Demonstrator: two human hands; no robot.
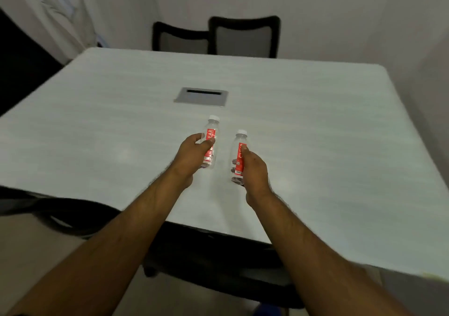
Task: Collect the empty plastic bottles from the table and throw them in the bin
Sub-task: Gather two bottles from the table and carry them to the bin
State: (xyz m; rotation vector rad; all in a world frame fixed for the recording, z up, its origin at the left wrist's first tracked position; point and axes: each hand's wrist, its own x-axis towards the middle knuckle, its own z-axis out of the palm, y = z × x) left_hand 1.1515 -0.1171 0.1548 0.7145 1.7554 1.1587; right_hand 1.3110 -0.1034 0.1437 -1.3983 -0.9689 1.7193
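Two small clear plastic bottles with white caps and red labels are over the middle of the white table (315, 126). My left hand (192, 156) is wrapped around the left bottle (211, 131), thumb across its label. My right hand (255, 172) grips the right bottle (238, 153) from its right side. Both bottles stand roughly upright with caps pointing away from me. Whether their bases touch the tabletop cannot be told. No bin is in view.
A grey cable hatch (201, 96) is set into the table beyond the bottles. Two black chairs (245, 36) stand at the far edge against the wall. A dark chair (218, 274) sits under the near edge, and another dark chair back (60, 213) curves at the left.
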